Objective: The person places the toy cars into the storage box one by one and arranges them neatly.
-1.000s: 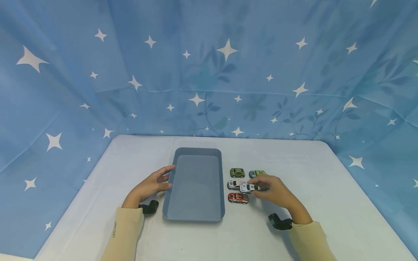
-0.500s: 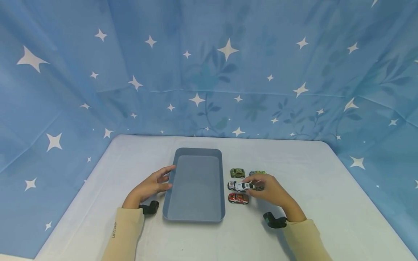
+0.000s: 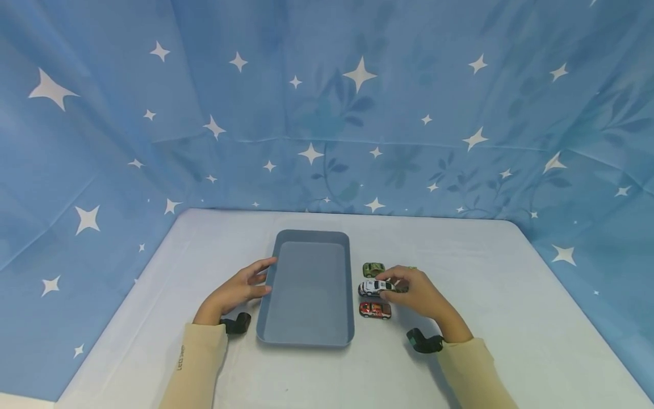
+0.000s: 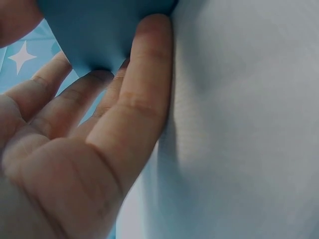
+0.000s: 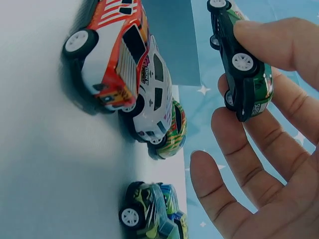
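Note:
My right hand [image 3: 418, 292] pinches a toy car [image 5: 246, 67] between thumb and fingers. The held car is white on top in the head view; the right wrist view shows its black underside and green body panels. It hangs above a white toy car [image 5: 155, 89], which it mostly hides from the head camera. Beside that one stand a red toy car [image 3: 375, 310] and a green toy car [image 3: 373, 270]. At the left, the fingertips of my left hand [image 3: 237, 291] touch the long side of a blue-grey tray [image 3: 309, 344], fingers fairly straight.
Behind my right hand, a camouflage-patterned toy car [image 5: 144, 214] and a blue-green one [image 5: 172, 199] stand on the white table [image 3: 460, 250]. A blue star-printed curtain [image 3: 327, 113] hangs along the table's back edge.
My right hand has carried the held car left toward the tray, over the white car, covering more of the blue-green car behind. The left hand stays at the tray's side.

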Available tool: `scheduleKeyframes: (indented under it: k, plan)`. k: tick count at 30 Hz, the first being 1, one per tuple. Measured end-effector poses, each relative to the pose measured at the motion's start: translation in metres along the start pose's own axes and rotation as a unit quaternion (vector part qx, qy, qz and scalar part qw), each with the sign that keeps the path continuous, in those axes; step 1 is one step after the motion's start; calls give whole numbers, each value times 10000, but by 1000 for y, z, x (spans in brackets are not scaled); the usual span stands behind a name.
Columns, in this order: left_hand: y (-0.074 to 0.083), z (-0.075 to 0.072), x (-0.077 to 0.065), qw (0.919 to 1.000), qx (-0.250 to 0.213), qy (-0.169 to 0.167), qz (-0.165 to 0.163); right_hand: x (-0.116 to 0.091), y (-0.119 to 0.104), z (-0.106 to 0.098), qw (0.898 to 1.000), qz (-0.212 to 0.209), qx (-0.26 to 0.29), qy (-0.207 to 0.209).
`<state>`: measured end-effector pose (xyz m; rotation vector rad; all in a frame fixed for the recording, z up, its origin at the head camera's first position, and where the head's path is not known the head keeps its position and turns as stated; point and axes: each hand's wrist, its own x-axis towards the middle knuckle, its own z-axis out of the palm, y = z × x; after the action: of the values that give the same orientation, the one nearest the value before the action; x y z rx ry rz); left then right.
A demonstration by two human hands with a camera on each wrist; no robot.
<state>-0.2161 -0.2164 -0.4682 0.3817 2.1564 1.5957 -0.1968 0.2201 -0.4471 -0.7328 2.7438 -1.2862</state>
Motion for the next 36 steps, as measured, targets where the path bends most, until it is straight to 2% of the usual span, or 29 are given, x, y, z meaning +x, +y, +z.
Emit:
scheduleKeyframes:
  k: [13,22,36]
  plan:
    - [0,1,2,10000,2,17,3,10,-2,4,9999,-70,-48,111]
    - [-1,1,2,10000,-74,3,-23,19,-6,6,10000,-9,-53,5]
    - [4,2,0,10000,-30,-5,-32,32,-10,11,9999,-130,-88,23]
